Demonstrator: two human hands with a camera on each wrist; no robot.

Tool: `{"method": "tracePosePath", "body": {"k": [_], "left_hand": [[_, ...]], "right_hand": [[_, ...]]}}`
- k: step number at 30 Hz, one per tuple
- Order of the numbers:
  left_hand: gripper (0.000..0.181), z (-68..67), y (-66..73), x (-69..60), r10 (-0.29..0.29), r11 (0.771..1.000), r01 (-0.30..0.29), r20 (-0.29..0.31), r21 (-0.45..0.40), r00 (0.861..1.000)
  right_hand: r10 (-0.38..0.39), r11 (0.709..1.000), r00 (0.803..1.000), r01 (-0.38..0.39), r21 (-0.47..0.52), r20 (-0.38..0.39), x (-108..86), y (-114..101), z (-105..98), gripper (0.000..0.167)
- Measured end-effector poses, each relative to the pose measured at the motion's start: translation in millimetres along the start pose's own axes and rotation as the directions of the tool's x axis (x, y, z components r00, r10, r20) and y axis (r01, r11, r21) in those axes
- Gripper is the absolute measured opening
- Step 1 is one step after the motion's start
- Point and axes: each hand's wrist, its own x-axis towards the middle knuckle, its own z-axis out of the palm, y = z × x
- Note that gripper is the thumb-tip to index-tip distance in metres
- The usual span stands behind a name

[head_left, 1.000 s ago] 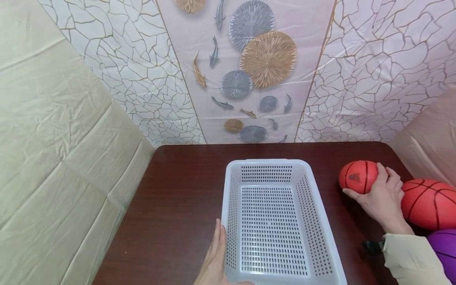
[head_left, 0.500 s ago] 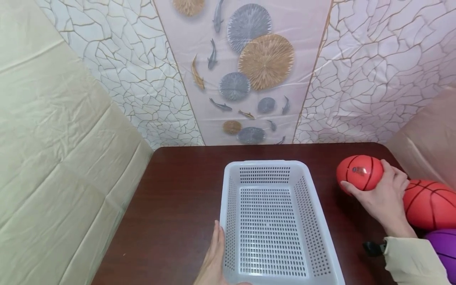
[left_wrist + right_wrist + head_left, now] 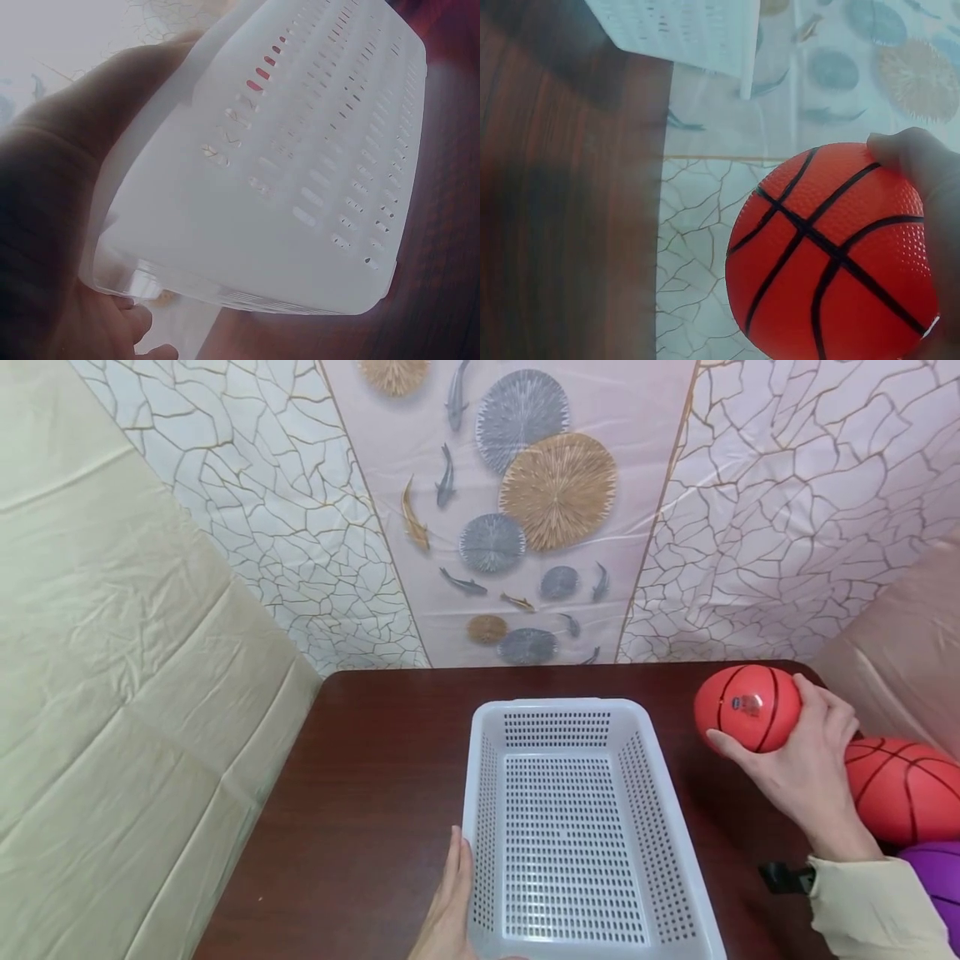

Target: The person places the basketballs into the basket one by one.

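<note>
My right hand (image 3: 810,760) grips a red basketball (image 3: 748,708) with black lines, small enough for one hand. It is held above the table at the far right, apart from the basket. The right wrist view shows this ball (image 3: 832,255) with a finger (image 3: 904,146) along its side. A white perforated plastic basket (image 3: 472,785) stands in the middle, its inside bare. My left hand (image 3: 448,902) holds its near left corner, fingers along the outer left side and thumb at the near rim. In the left wrist view the basket wall (image 3: 187,217) hides part of that hand.
Another red ball (image 3: 903,789) with black lines and a purple ball (image 3: 937,881) lie at the right edge. The dark wooden table (image 3: 360,810) ends at a patterned cloth wall behind. Pale padded panels (image 3: 150,693) flank both sides.
My right hand has lifted the red basketball off the table, raising it and shifting it slightly left. My left hand and the basket have stayed nearly in place.
</note>
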Motion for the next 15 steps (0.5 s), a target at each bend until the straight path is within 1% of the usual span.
{"method": "tracePosePath", "body": {"k": [2, 4, 13, 15], "left_hand": [[0.134, -0.1, 0.4, 0.0, -0.008, 1.0, 0.008, 0.012, -0.001, 1.0], [0.134, 0.2, 0.5, 0.0, -0.001, 1.0, 0.001, 0.01, 0.011, 1.0], [0.131, 2.5, -1.3, -0.5, 0.04, 0.997, -0.038, -0.024, 0.067, 0.999], [0.131, 3.0, -2.4, -0.2, 0.058, 0.996, -0.055, -0.031, 0.076, 0.998]], "right_hand": [[-0.003, 1.0, 1.0, 0.003, 0.002, 0.005, -0.6, -2.7, -0.8, 0.113], [-0.008, 1.0, 1.0, 0.008, 0.003, 0.013, -0.6, -4.7, -1.4, 0.113], [-0.002, 1.0, 1.0, 0.002, 0.026, 0.025, -0.7, -8.7, -2.5, 0.113], [-0.011, 0.999, 1.0, 0.01, 0.032, 0.024, 0.2, -9.7, -2.4, 0.113]]}}
